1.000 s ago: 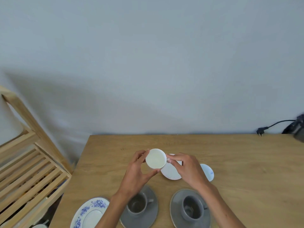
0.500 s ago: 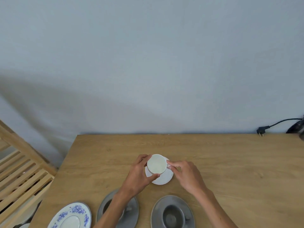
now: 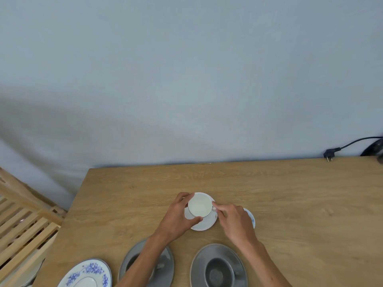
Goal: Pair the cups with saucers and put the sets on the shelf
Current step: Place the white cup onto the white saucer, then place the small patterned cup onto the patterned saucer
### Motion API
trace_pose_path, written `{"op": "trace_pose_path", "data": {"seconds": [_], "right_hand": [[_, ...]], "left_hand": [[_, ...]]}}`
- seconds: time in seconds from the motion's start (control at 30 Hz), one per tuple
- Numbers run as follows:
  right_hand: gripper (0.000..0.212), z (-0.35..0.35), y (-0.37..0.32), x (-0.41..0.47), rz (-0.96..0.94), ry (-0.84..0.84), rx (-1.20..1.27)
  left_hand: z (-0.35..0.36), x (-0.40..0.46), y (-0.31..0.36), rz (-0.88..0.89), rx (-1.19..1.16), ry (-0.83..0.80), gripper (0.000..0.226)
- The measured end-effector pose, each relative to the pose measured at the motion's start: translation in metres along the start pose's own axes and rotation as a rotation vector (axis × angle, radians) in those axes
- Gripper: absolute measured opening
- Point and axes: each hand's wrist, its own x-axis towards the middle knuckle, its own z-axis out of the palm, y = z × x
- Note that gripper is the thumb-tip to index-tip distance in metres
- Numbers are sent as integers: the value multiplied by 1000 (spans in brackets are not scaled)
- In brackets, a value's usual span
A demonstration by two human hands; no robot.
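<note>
Here the white cup [image 3: 200, 205] is held over the white saucer [image 3: 204, 223], near the middle of the worktop [image 3: 290, 204]; whether its base is already seated on the saucer cannot be told from this view. The left hand [image 3: 178, 219] is wrapped round the cup's wall from nine o'clock, thumb at the near side, so that grip is closed on the cup. The right hand [image 3: 236, 223] is brought in from three o'clock, its fingertips [image 3: 214, 205] pinched at the cup's rim where the handle seems to lie; the handle itself is hidden, so what is pinched cannot be told for certain.

The shelf [image 3: 22, 228] is found at about nine o'clock from the set, well apart, beyond the worktop's left edge. The left hand is judged the nearer one for that carry, though the saucer would have to be taken up from beneath.

At six o'clock two grey cups are seated on grey saucers [image 3: 218, 266], the left set partly covered by the left forearm. A blue-flowered saucer [image 3: 87, 275] is set at seven o'clock, close to the straight path toward the shelf. A small blue-patterned piece [image 3: 250, 218] is half hidden behind the right hand. A black plug [image 3: 329, 155] is left at the far right edge.
</note>
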Motion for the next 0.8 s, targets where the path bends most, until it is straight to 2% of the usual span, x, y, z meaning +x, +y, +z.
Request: {"op": "trace_pose_path", "data": {"seconds": [0.33,0.57,0.67,0.8], "right_hand": [[33,-13,-4,-7,-8,-19,29],[29,-45,15,-48,62,86,393],[28,-48,40,-69,134,161,551],[34,-36,68,-87,207,178,571]], "left_hand": [[-5,-2,2,33,15,10,85],[-16,-12,28,64,-66,144,70],[-9,-16,48,156,-32,115,61],[16,-20,67,235,-10,30,61]]}}
